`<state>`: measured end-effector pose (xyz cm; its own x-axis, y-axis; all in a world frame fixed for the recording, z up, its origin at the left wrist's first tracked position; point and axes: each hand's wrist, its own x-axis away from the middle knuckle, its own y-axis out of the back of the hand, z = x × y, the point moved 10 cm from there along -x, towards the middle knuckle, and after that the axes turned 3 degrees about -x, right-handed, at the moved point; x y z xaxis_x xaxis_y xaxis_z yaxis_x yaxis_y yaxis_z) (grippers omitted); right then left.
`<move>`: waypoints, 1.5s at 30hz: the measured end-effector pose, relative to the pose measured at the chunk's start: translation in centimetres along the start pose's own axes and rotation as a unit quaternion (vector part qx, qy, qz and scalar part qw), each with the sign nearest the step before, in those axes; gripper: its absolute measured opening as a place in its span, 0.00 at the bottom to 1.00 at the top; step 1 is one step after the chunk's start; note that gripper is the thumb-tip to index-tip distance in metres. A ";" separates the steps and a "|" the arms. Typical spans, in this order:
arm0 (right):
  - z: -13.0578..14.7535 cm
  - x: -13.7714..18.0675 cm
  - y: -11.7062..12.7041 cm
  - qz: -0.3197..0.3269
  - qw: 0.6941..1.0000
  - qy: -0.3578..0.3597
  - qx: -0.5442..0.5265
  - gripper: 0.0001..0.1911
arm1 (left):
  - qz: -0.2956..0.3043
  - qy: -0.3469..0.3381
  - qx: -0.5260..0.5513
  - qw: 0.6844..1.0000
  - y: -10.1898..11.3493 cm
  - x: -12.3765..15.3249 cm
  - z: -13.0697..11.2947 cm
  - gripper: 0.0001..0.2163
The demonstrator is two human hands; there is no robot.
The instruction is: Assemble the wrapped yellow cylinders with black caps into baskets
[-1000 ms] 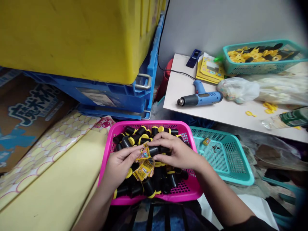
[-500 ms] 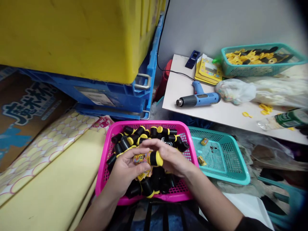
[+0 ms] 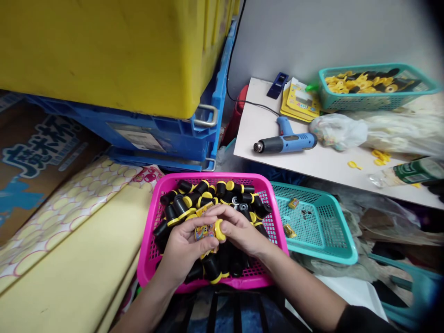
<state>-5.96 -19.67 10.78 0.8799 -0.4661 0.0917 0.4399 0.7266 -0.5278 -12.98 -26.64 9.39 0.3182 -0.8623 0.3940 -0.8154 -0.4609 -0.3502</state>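
A small bottle [image 3: 206,231] with a yellow cap and a colourful printed sleeve lies across my two hands above the pink basket [image 3: 147,259]. My left hand [image 3: 182,249] is closed round its sleeved body, thumb on the near side. At the cap end, my right hand [image 3: 239,229] has its thumb on the yellow cap and its fingers curled over the far side. More yellow printed sleeves [image 3: 204,209] show just behind and below the bottle, partly hidden by my fingers. Black bottles with yellow caps [image 3: 180,206] fill the basket beneath.
A teal basket [image 3: 347,245] with several small yellow wrappers stands on the right. Behind it, a white table [image 3: 329,169] bears a blue heat gun [image 3: 294,142], plastic bags [image 3: 342,131] and a teal basket of parts [image 3: 367,101]. Stacked crates [image 3: 149,138] rise at the back left.
The printed sleeve now reaches the yellow cap, covering the black body that showed before. My right hand has moved slightly left and closed in on the cap.
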 end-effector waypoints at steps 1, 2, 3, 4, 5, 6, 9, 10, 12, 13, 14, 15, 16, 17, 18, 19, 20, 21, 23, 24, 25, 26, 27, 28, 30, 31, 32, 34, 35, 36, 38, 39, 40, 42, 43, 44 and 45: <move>-0.2 0.1 0.1 0.000 1.000 -0.011 0.012 0.21 | -0.003 0.004 -0.001 1.000 0.1 0.0 0.2 0.15; -0.5 0.1 0.2 -0.003 0.999 -0.026 0.021 0.23 | -0.005 0.007 -0.005 1.000 0.1 0.0 0.2 0.15; -0.6 0.2 0.4 -0.011 0.999 -0.036 0.027 0.24 | -0.006 0.010 -0.008 1.000 0.1 0.1 0.1 0.16; -0.5 0.3 0.6 -0.025 0.998 -0.037 0.034 0.25 | -0.001 0.016 -0.007 1.000 0.1 0.1 -0.1 0.16; -0.1 0.4 0.9 -0.044 0.998 -0.026 0.045 0.25 | 0.009 0.022 0.002 1.000 -0.1 0.2 -0.3 0.16; 0.5 0.6 1.2 -0.061 0.996 -0.009 0.058 0.25 | 0.023 0.029 0.020 0.999 -0.3 0.3 -0.6 0.17; 2.2 0.8 1.3 -0.082 0.991 0.047 0.098 0.23 | 0.061 0.053 0.062 0.995 -0.5 0.7 -1.2 0.20; 2.5 0.9 1.1 -0.077 0.990 0.056 0.107 0.22 | 0.059 0.061 0.054 0.995 -0.3 0.7 -1.1 0.20; 2.8 0.9 1.0 -0.066 0.990 0.062 0.111 0.20 | 0.030 0.072 0.022 0.997 0.7 0.7 -0.6 0.19; 2.8 0.9 1.0 -0.060 0.991 0.061 0.101 0.19 | 0.013 0.069 0.011 0.998 1.1 0.6 -0.5 0.18; 2.6 0.8 1.0 -0.050 0.994 0.056 0.083 0.20 | -0.003 0.060 0.009 0.998 1.5 0.5 -0.5 0.16; 2.4 0.8 0.9 -0.037 0.996 0.050 0.060 0.20 | -0.015 0.049 0.015 0.999 1.7 0.5 -0.5 0.15; 2.2 0.7 0.8 -0.024 0.998 0.044 0.037 0.21 | -0.022 0.039 0.025 0.999 1.8 0.4 -0.6 0.13; 1.9 0.6 0.7 -0.013 0.999 0.039 0.018 0.22 | -0.027 0.032 0.037 0.998 1.8 0.4 -0.7 0.12; 1.8 0.6 0.7 -0.006 0.999 0.037 0.005 0.22 | -0.026 0.029 0.046 0.998 1.7 0.4 -0.8 0.12; 1.7 0.6 0.7 -0.004 0.999 0.038 -0.002 0.23 | -0.023 0.032 0.053 0.998 1.6 0.4 -0.9 0.11; 1.6 0.6 0.7 -0.005 0.999 0.040 -0.003 0.22 | -0.018 0.037 0.055 0.998 1.4 0.5 -0.9 0.11; 1.6 0.6 0.8 -0.008 0.999 0.043 -0.005 0.22 | -0.014 0.043 0.056 0.997 1.2 0.5 -0.9 0.11; 1.6 0.6 0.7 -0.007 0.999 0.048 -0.012 0.22 | -0.005 0.051 0.056 0.997 0.8 0.4 -0.9 0.11; 1.6 0.7 0.5 -0.002 0.999 0.052 -0.018 0.22 | 0.000 0.053 0.059 0.997 0.6 0.3 -0.8 0.11; 1.7 0.7 0.4 0.004 0.998 0.054 -0.022 0.22 | 0.005 0.055 0.065 0.996 0.4 0.2 -0.7 0.11; 1.6 0.7 0.3 0.009 0.998 0.055 -0.023 0.22 | 0.008 0.059 0.073 0.996 0.3 0.1 -0.5 0.11; 1.5 0.7 0.3 0.011 0.998 0.052 -0.020 0.23 | 0.009 0.065 0.081 0.995 0.1 0.0 -0.2 0.12; 1.4 0.6 0.3 0.012 0.999 0.044 -0.015 0.23 | 0.006 0.073 0.090 0.993 0.1 -0.1 0.1 0.12; 0.9 0.6 0.2 0.016 1.000 0.020 -0.006 0.24 | -0.011 0.090 0.105 0.990 0.3 -0.2 0.7 0.14; 0.8 0.6 0.1 0.020 1.000 0.011 -0.009 0.25 | -0.022 0.097 0.112 0.989 0.4 -0.3 0.9 0.15; 0.8 0.7 0.0 0.021 1.000 0.008 -0.016 0.27 | -0.030 0.103 0.119 0.987 0.6 -0.3 1.1 0.15; 1.2 0.9 0.1 0.011 1.000 0.015 -0.025 0.30 | -0.039 0.109 0.126 0.985 0.9 -0.3 1.1 0.16; 1.4 1.0 0.2 0.001 1.000 0.023 -0.018 0.29 | -0.040 0.112 0.126 0.985 1.1 -0.2 1.1 0.16; 1.7 1.1 0.3 -0.011 1.000 0.027 0.000 0.26 | -0.040 0.115 0.124 0.985 1.2 -0.2 1.0 0.17; 2.0 1.3 0.8 -0.044 0.997 0.029 0.064 0.18 | -0.039 0.125 0.117 0.984 1.4 0.0 1.1 0.17; 2.2 1.4 1.2 -0.067 0.993 0.028 0.096 0.15 | -0.039 0.130 0.114 0.984 1.4 0.1 1.2 0.17; 2.4 1.5 1.6 -0.093 0.988 0.027 0.119 0.15 | -0.039 0.135 0.112 0.984 1.4 0.2 1.2 0.17; 2.7 1.8 2.3 -0.132 0.981 0.025 0.137 0.20 | -0.040 0.140 0.107 0.984 1.3 0.3 1.3 0.17; 2.9 1.9 2.5 -0.144 0.979 0.032 0.140 0.22 | -0.040 0.142 0.107 0.983 1.2 0.3 1.4 0.18; 3.3 1.9 2.7 -0.152 0.976 0.045 0.147 0.23 | -0.039 0.144 0.108 0.983 1.2 0.3 1.5 0.18; 3.7 2.0 2.8 -0.157 0.973 0.060 0.157 0.22 | -0.037 0.146 0.108 0.983 1.2 0.2 1.5 0.18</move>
<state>-2.35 -16.68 12.63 0.6740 -0.7322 0.0980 0.7337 0.6482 -0.2037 -13.12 -27.71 7.77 0.1946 -0.7428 0.6406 -0.6632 -0.5808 -0.4721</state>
